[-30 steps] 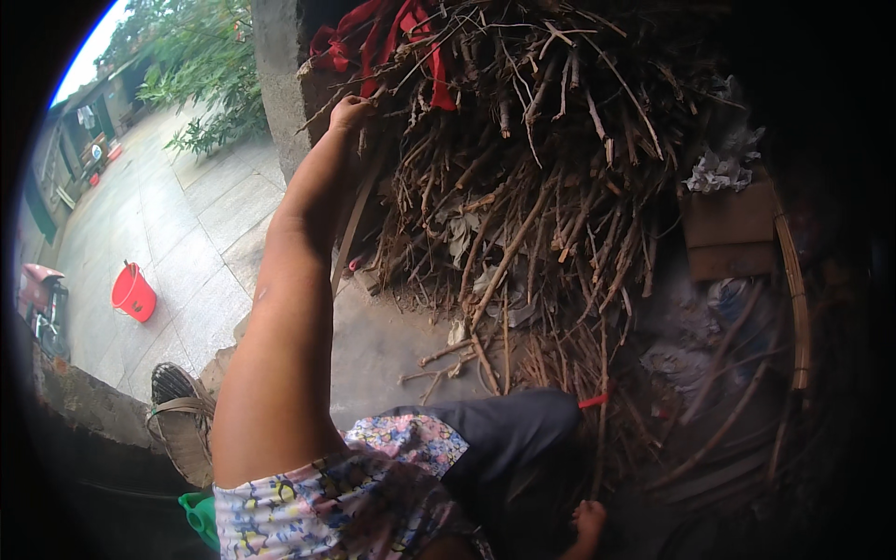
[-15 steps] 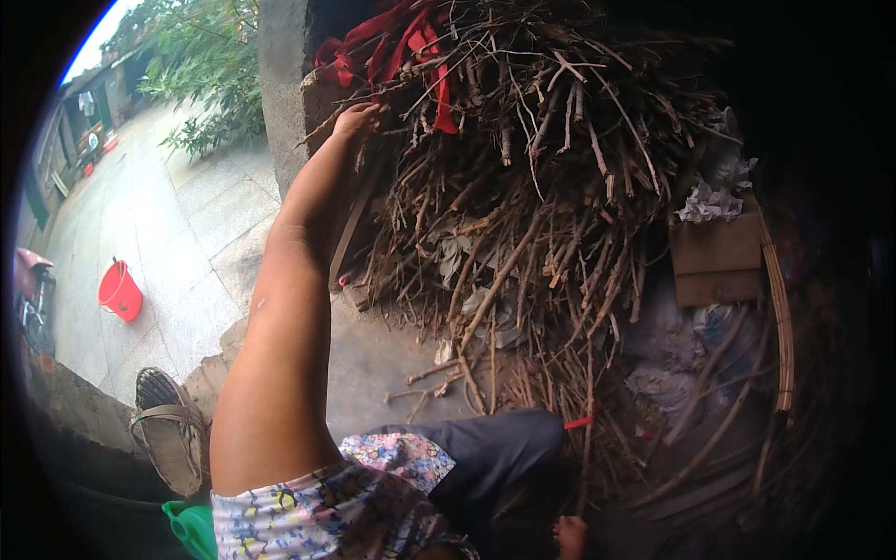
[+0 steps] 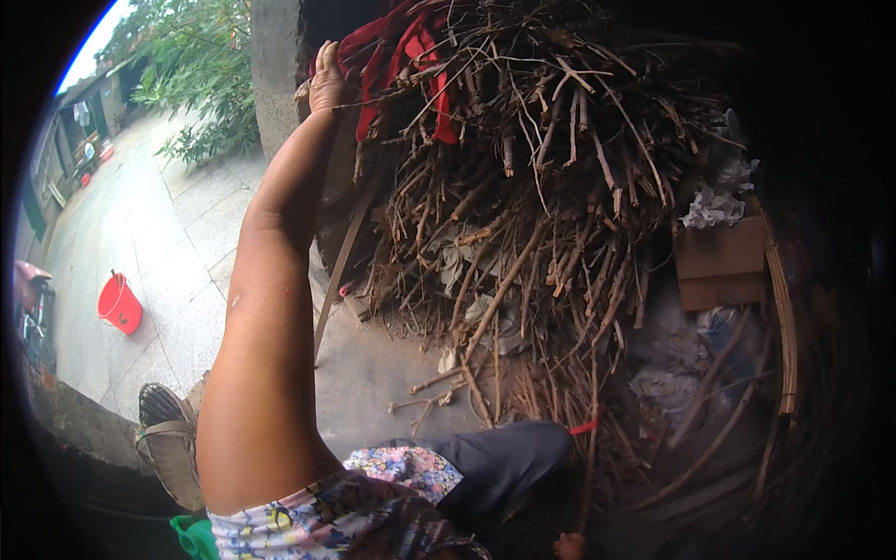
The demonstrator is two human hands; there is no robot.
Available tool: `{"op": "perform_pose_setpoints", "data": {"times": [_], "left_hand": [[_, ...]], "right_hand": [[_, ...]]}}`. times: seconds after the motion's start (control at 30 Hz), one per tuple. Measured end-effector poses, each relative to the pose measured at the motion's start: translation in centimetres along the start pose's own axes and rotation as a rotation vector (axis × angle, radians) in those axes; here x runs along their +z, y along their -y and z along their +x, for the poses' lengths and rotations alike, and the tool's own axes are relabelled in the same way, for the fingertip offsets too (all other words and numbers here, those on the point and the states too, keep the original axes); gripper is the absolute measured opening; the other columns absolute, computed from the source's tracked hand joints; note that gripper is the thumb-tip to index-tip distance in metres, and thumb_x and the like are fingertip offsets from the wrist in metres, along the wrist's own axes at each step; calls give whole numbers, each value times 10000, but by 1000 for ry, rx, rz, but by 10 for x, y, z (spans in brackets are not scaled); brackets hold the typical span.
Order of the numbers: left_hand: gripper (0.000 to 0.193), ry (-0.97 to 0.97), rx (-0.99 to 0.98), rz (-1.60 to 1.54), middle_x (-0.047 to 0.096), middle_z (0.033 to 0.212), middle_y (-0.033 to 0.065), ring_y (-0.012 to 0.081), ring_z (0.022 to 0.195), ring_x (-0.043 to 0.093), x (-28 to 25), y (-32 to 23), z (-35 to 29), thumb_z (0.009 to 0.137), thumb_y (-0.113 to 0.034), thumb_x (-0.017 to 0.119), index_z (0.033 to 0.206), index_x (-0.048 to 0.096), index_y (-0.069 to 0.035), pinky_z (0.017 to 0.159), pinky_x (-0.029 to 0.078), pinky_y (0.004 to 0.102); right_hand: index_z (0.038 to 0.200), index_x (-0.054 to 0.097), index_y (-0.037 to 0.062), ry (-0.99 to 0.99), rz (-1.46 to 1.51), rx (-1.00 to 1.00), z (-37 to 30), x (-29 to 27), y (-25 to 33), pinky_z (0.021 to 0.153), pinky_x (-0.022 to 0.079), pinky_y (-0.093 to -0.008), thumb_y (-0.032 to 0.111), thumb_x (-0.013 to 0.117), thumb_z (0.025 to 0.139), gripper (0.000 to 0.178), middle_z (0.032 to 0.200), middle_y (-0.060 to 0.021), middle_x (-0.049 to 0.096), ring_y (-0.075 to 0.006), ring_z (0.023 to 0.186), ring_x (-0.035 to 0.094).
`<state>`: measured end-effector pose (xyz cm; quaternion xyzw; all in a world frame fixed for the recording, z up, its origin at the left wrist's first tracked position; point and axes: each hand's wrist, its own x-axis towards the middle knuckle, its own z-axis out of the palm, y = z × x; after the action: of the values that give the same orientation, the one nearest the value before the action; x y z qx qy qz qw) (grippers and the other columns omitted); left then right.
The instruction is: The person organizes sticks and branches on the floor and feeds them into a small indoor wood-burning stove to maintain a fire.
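Note:
My left arm reaches far up the view. At its end my left hand has its fingers stretched upward, beside a red cloth draped over the top left of a big heap of dry branches. Whether the fingers touch the cloth I cannot make out. Just under the hand, thin twig ends stick out toward the wall. At the lower edge only a small, dark part of my right hand shows, near a long thin stick; its grip is hidden.
A concrete pillar stands left of the heap, with a paved yard and a red bucket beyond. A cardboard box and crumpled paper lie at the right. A woven basket and a green container are at the lower left.
My left hand has moved up and slightly left, from the twigs below the red cloth to beside its upper part, and its fingers now point upward. My right hand has sunk lower.

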<state>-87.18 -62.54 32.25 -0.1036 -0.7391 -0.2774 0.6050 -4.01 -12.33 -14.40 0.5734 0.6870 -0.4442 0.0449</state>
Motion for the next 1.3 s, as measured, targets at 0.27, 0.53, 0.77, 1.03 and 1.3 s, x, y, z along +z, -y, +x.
{"op": "perform_pose_setpoints", "data": {"times": [0.27, 0.53, 0.77, 1.03, 1.3], "left_hand": [[528, 350, -223, -182, 614, 1173, 139, 292, 987, 634, 30, 42, 33, 793, -305, 681, 1273, 534, -140, 824, 508, 360], [445, 797, -971, -1478, 524, 1244, 269, 298, 1117, 558, 10, 126, 20, 997, -270, 403, 1327, 437, 26, 948, 455, 357], [363, 927, -318, -130, 610, 1117, 160, 225, 1009, 595, -68, 18, -268, 974, -244, 429, 1266, 527, -51, 861, 476, 331], [262, 1378, -1161, -900, 584, 1040, 61, 139, 881, 568, -83, -136, -400, 978, -208, 466, 1121, 575, -18, 727, 456, 232], [318, 1776, -700, -1404, 564, 945, 21, 100, 671, 469, -111, -415, -395, 996, -188, 410, 1281, 466, -56, 600, 357, 217]], "right_hand": [[783, 533, 65, 84, -40, -34, -1, 26, -18, 418, 424, -335, 264, 615, 883, 237, 581, -56, 527, -175, 460, 493], [786, 579, 25, -198, -224, -458, 30, 33, 15, 586, 478, -393, 209, 648, 846, 206, 693, -129, 601, -267, 626, 593], [1048, 653, 45, -13, -401, -204, -10, 21, 53, 879, 472, -442, 306, 647, 824, 344, 1076, -179, 632, -354, 1021, 592], [1011, 635, 33, -74, -390, -286, -74, -6, 84, 822, 493, -436, 311, 653, 825, 335, 1007, -168, 650, -345, 964, 618], [985, 602, 20, -226, -154, -346, -99, -23, 71, 817, 485, -436, 291, 631, 830, 314, 982, -178, 635, -357, 954, 609]]}}
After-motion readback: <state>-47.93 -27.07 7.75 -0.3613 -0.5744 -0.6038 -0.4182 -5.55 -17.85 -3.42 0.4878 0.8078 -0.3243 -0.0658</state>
